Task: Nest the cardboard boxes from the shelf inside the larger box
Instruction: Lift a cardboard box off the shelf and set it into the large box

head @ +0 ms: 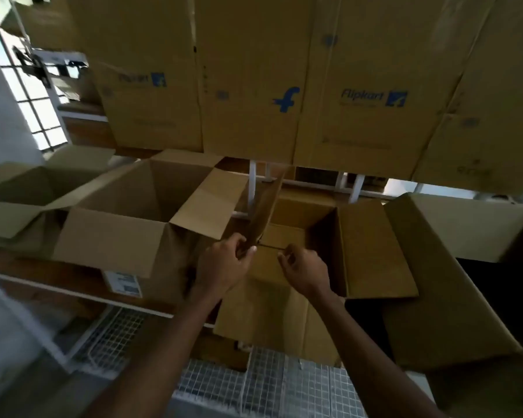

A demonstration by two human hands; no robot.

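Note:
An open cardboard box [296,224] sits in the middle of the shelf, its front wall hanging past the shelf edge. My left hand [224,263] pinches the lower end of its upright left flap [266,206]. My right hand [305,267] curls over the near rim, fingers closed on the cardboard edge. The right flap [375,248] lies folded outward. A larger open box [139,206] with a white label stands on the shelf to the left, flaps spread.
Another open box [27,188] sits far left. A big open box [453,267] is at the right. Flipkart-printed cartons [284,86] fill the shelf above. White wire-mesh racks [254,384] lie below the shelf edge [58,289]. A window [34,95] is at upper left.

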